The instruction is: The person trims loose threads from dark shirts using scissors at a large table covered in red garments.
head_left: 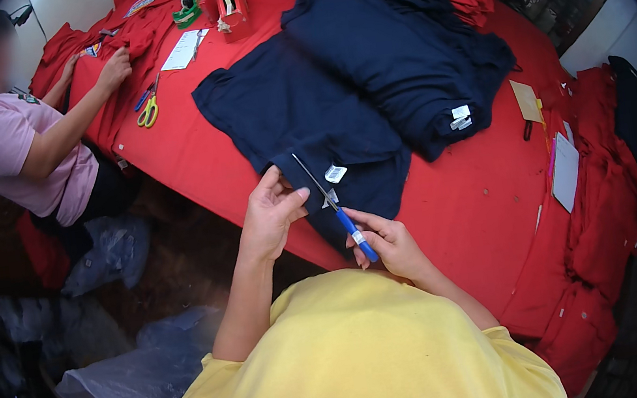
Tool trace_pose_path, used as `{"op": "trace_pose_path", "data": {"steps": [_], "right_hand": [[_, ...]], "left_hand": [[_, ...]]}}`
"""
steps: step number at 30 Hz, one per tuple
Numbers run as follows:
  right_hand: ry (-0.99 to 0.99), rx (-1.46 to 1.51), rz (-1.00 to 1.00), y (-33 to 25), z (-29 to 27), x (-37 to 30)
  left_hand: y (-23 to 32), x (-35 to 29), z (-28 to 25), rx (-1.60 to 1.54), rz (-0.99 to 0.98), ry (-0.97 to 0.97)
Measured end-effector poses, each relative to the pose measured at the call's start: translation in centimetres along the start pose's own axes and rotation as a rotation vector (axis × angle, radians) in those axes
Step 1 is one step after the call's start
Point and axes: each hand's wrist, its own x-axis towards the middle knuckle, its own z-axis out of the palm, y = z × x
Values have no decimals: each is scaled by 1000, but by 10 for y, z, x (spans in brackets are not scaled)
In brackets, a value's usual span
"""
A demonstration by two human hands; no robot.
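Note:
A dark navy garment lies spread toward me on the red-covered table. My left hand pinches the garment's near edge between thumb and fingers. In my right hand are blue-handled thread snips, long and thin-bladed. Their blades point up and left, lying over the cloth close to a white label. A second white tag shows just under the blades, partly covered by them. Beyond, to the right, a thick stack of folded navy garments rests on the table.
At left a co-worker handles red cloth. Yellow-handled scissors, a paper sheet and a red holder lie on the far left table. A white clipboard-like board and heaped red garments are at right. Plastic bags lie lower left.

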Motion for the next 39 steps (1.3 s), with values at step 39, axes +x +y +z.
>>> {"op": "trace_pose_path", "data": {"steps": [39], "right_hand": [[-25, 2, -33, -4, 6, -2]], "left_hand": [[-1, -9, -8, 190, 24, -111]]}}
